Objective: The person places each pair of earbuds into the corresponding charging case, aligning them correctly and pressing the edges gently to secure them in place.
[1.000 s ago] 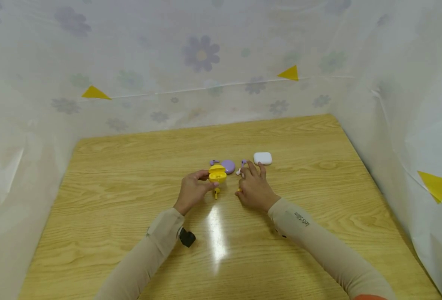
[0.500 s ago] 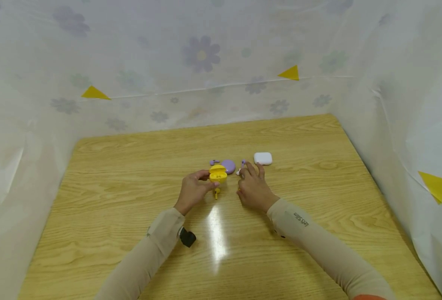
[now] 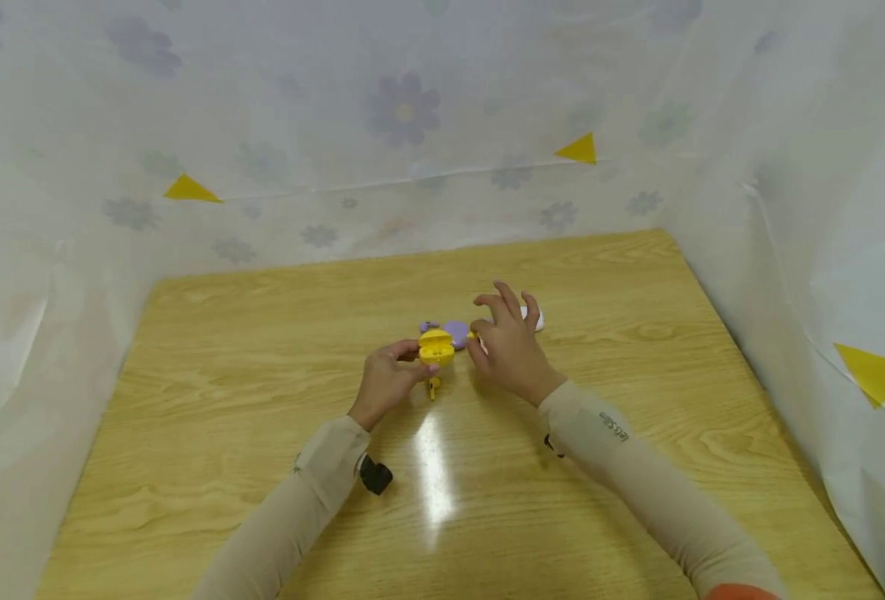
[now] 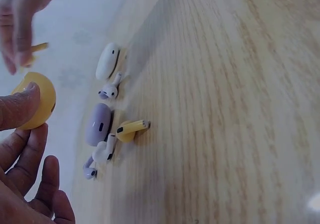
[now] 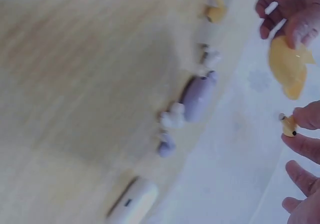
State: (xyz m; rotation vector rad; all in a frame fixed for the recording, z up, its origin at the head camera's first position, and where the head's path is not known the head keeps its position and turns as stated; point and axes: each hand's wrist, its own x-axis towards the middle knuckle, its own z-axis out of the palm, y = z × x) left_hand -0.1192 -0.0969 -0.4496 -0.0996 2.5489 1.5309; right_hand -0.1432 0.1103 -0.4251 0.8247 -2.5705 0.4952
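Observation:
My left hand (image 3: pixel 382 385) grips a yellow earbud case (image 3: pixel 437 353) by its sides, lid raised, above the table. Between thumb and forefinger of my right hand (image 3: pixel 513 354) is a yellow earbud (image 5: pixel 288 126), held in the air just right of the case; the other fingers spread away. A second yellow earbud (image 4: pixel 131 130) lies on the wood below the case. Whether anything sits in the case's slots is too small to tell.
Behind the hands lie a closed purple case (image 3: pixel 457 333) and a white case (image 4: pixel 107 61). White earbuds (image 4: pixel 102 153) and purple earbuds (image 3: pixel 427 326) lie around the purple case. Floral sheeting (image 3: pixel 405 108) walls the back and sides of the table (image 3: pixel 262 333).
My right hand has lifted off the table with a yellow earbud, moving up and nearer the case. The left hand and case have stayed nearly still.

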